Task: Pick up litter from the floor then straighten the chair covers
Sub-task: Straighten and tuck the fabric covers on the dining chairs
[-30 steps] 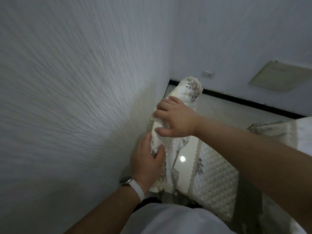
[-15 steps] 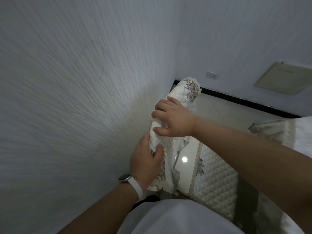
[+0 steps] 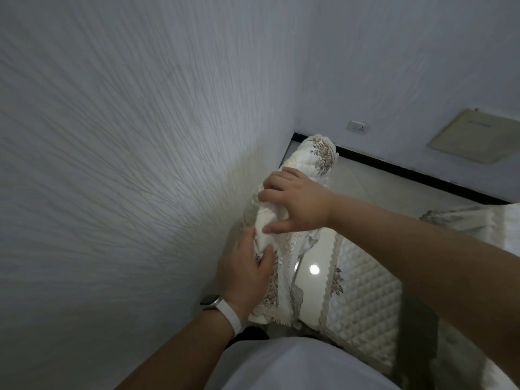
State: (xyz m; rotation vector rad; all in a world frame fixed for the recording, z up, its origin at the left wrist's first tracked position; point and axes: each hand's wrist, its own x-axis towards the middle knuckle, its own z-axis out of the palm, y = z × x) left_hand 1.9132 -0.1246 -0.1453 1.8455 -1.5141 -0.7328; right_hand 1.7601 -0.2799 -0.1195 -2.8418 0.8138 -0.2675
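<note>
A cream chair cover (image 3: 318, 156) with brown flower embroidery lies over an armrest beside the wall. My right hand (image 3: 298, 201) sits on top of the armrest, its fingers curled into a bunched fold of the cover and its thumb stretched along the near side. Just below, my left hand (image 3: 244, 271) grips the same cover from the wall side, thumb over the cloth. A quilted seat cover (image 3: 363, 299) with a lace edge lies to the right.
A textured white wall (image 3: 126, 178) stands close on the left. A back wall with a socket (image 3: 358, 127) and a beige panel (image 3: 475, 135) meets a black skirting board. Glossy floor (image 3: 374, 187) shows beyond. Another covered seat (image 3: 478, 223) lies at the right edge.
Both hands stay on the armrest cover in nearly the same grip. The view has shifted slightly, and the right hand's fingers have worked a little further into the fold.
</note>
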